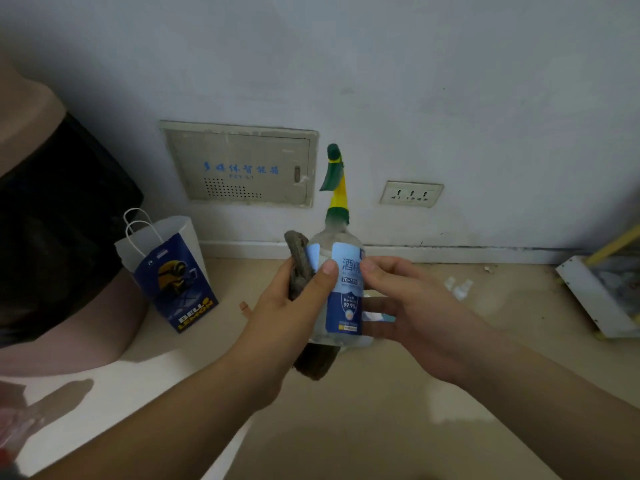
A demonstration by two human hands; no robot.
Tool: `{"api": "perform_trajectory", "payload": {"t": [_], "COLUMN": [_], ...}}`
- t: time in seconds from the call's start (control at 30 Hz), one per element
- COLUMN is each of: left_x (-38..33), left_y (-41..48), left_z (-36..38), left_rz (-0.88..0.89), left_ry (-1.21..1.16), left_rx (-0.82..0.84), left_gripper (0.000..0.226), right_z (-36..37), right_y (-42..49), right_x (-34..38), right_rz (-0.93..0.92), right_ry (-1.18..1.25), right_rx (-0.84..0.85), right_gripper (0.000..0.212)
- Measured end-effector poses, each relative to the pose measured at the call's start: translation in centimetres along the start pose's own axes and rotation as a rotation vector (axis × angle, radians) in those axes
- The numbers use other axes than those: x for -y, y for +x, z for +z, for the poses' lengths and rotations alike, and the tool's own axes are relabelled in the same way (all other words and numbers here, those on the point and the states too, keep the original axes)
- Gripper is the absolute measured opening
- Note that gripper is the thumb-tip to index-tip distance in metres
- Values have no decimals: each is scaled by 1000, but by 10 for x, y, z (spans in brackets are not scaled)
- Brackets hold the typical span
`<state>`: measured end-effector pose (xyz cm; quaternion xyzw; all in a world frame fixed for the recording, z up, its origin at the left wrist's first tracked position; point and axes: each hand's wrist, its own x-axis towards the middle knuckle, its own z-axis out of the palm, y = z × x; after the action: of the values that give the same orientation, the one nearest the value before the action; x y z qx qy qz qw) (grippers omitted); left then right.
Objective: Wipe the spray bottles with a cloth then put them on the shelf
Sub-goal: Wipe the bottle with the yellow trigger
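- The left hand (291, 306) grips the cloth (298, 261) against the upright bottle (348, 306), thumb on the label.
- The right hand (412, 306) grips the bottle's other side.

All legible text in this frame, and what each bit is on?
"酒": spray bottle label; the next character is unclear.
"70-75%": same label.
"99.9%": same label; the small print around it is unreadable.
"BELL LEMON": paper bag.
"多媒体智能箱": wall panel; the code line beneath is too blurred to read.
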<state>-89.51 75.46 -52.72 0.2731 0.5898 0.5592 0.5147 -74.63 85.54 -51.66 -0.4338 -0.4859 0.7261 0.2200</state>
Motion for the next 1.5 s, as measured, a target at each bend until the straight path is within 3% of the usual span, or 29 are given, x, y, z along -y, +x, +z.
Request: {"api": "perform_trajectory", "payload": {"t": [0.13,0.3,0.37,0.53,0.7,0.87,0.97,1.07,1.13,1.23,1.3,1.43,1.5], "left_x": [1,-2,-1,0,-15,23,26,4,5,24,24,1,8], "left_y": [-3,-1,-1,-13,9,-28,-19,5,-2,-30,-23,-1,-16], "left_z": [0,-1,1,11,-2,25,20,3,12,36,33,19,31], "left_rz": [57,-19,-34,261,170,531,466,202,290,511,459,306,358], "left_ry": [36,-10,-21,256,165,636,553,279,367,726,713,316,548], "left_rx": [-9,-112,-114,-68,-124,-152,-119,-142,-142,-130,-76,-29,-40], "left_gripper": [37,40,45,46,35,52,56,45,41,49,47,49,54], "right_z": [-4,-6,-5,3,19,16,13,13,15,14,11,9,8], "right_y": [-1,-3,-3,-6,-10,-11,-10,-7,-5,-7,-7,-7,-7], "right_x": [-1,-2,-3,-10,-18,-6,-5,-9,-10,-8,-6,-1,2], "right_rz": [97,90,81,109,232,223,224,173,161,159,180,222,227], "right_ry": [-14,91,84,15,75,36,43,14,2,-15,13,120,124], "right_rx": [164,287,299,292,328,309,287,236,224,212,194,126,124], "right_gripper": [51,50,50,50,52,43,41,47,45,41,44,49,48]}}
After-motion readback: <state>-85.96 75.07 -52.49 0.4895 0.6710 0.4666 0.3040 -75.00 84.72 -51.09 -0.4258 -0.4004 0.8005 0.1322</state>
